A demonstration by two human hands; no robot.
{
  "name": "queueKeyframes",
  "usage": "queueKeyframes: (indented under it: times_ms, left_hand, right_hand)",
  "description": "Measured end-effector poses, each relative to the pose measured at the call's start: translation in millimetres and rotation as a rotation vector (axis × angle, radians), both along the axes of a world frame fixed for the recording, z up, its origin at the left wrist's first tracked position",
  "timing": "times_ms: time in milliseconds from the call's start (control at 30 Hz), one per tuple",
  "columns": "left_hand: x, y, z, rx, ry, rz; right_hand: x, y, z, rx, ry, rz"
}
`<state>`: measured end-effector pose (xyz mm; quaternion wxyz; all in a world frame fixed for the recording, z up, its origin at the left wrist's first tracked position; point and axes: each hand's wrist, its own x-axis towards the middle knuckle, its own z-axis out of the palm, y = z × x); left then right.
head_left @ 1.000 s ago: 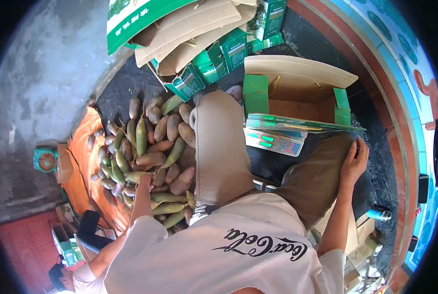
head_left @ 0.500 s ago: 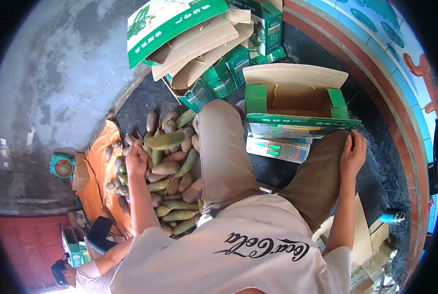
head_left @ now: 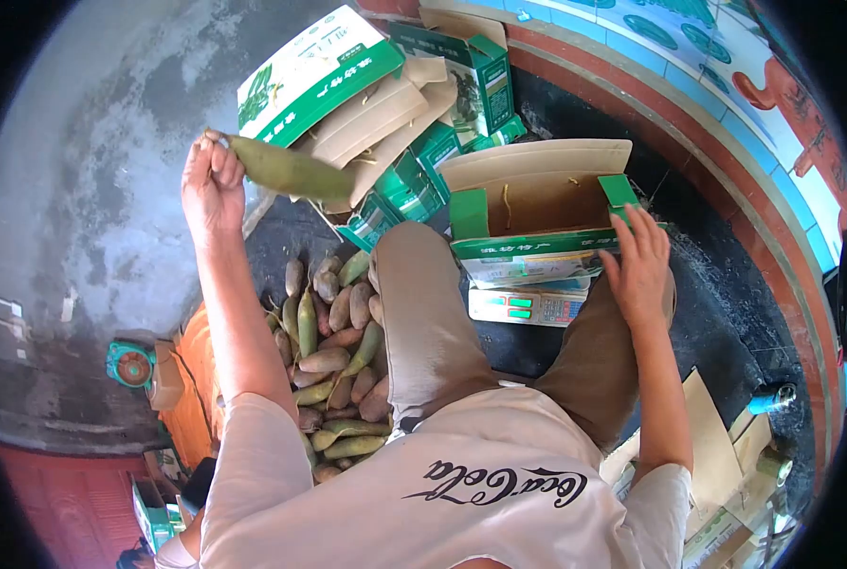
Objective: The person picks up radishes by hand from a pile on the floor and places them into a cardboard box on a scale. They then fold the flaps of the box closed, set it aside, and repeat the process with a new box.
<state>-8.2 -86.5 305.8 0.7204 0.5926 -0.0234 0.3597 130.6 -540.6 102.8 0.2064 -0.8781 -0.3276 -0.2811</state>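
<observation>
My left hand (head_left: 213, 185) is raised at the upper left, its fingers closed around one end of a long green radish (head_left: 291, 173). The radish points to the right, slightly blurred, and overlaps the stacked cartons in this view. My right hand (head_left: 639, 261) has its fingers stretched out at the front right corner of an open green-and-white carton (head_left: 537, 244). The carton stands with its brown inside showing and flaps up. It rests on a scale (head_left: 526, 307) with lit green displays and a keypad.
A pile of radishes (head_left: 333, 356), green and brownish, lies left of my knee. More printed cartons (head_left: 324, 76) are stacked behind it. A small teal fan (head_left: 130, 365) stands by the wall. Flattened cardboard (head_left: 712, 446) lies at the right. Part of another person (head_left: 188, 541) shows at lower left.
My left hand has risen from the pile with the green radish. My right hand has moved from my knee up to the open carton's corner. The whole view has shifted slightly.
</observation>
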Motion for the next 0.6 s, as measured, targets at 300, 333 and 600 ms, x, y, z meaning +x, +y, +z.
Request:
queueKeyframes:
  times_ms: [300,333,600]
  left_hand:
    - [81,-82,-4,-0.042,-0.006,-0.272]
    - [91,-89,-11,-0.081,-0.011,-0.318]
    - [143,-145,-51,-0.115,0.099,-0.422]
  right_hand:
    - [40,29,-27,-0.073,0.049,0.043]
    - [39,30,-26,-0.019,-0.026,0.053]
    - [33,34,-35,-0.033,-0.014,0.039]
